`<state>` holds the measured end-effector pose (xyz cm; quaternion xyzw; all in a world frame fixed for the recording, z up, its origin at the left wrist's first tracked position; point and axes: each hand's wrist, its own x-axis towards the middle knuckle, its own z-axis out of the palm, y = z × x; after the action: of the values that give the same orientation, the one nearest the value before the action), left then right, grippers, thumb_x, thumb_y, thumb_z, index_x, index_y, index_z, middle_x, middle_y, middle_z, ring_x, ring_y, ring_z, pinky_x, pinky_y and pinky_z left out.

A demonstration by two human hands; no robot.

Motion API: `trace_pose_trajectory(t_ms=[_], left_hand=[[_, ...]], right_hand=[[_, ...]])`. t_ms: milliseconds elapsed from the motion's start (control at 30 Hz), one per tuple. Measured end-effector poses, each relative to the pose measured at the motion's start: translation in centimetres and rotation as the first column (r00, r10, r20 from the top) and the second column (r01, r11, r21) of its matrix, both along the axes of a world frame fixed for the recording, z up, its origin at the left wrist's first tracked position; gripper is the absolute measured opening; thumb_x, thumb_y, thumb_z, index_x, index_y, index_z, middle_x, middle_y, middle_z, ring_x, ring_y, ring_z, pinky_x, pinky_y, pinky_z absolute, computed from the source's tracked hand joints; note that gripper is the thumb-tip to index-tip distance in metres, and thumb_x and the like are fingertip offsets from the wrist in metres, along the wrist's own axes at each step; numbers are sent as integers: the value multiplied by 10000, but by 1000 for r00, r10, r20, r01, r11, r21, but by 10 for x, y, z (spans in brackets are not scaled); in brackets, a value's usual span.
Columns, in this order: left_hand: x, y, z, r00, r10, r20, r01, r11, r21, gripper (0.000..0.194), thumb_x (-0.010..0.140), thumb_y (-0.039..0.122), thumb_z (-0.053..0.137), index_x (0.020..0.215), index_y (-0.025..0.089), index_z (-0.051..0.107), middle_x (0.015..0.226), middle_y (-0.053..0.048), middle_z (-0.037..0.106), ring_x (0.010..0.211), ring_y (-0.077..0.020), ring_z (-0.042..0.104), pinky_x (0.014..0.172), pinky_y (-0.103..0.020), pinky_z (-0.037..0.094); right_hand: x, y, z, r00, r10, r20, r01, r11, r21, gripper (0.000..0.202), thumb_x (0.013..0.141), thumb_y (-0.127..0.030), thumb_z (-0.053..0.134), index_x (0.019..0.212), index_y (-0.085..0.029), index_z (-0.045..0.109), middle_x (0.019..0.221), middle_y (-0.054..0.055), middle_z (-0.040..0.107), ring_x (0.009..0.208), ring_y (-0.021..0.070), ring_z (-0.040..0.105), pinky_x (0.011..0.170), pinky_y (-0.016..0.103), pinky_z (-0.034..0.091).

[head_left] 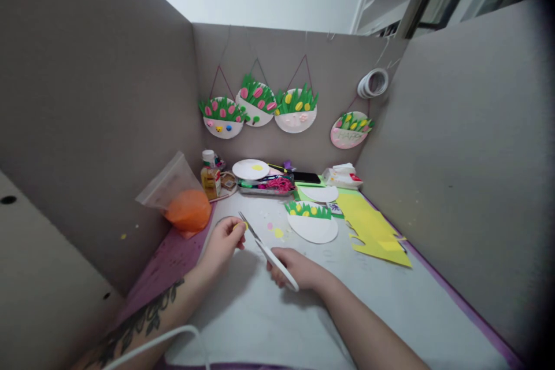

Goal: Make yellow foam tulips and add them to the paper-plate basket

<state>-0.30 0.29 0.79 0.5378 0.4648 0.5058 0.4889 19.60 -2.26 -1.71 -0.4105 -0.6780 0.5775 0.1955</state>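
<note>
My right hand (295, 269) is closed around white-handled scissors (277, 266), whose blades point up and left. Close to the blade tips, my left hand (226, 234) pinches a small yellow paper piece (245, 225), mostly hidden by the fingers. Small yellow and pink paper bits (278, 233) lie on the table just beyond the scissors. To their right rests a white paper plate craft (313, 228) with green paper grass and yellow flowers along its top.
Cut yellow paper (377, 231) lies at the right. A tray (266, 188) of supplies, a white plate (250, 169), a glue bottle (210, 176) and a black phone (306, 177) line the back. An orange-filled bag (188, 208) leans left. Finished plate crafts (296, 118) hang on the grey partition.
</note>
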Motion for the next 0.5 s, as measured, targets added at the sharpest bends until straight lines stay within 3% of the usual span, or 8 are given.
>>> trace_pose_trajectory(t_ms=[500], left_hand=[[-1,0,3,999,-22,-31,23,999,30,198,737,330,525,620,182,466,474,65,440,441,-86,415,452,-194,339]], right_hand=[[-1,-1,-5,997,4,-72,-10,996,-87,185,597,-153,571,774,-151,518,635,-26,555,520,89,531,507,204,449]])
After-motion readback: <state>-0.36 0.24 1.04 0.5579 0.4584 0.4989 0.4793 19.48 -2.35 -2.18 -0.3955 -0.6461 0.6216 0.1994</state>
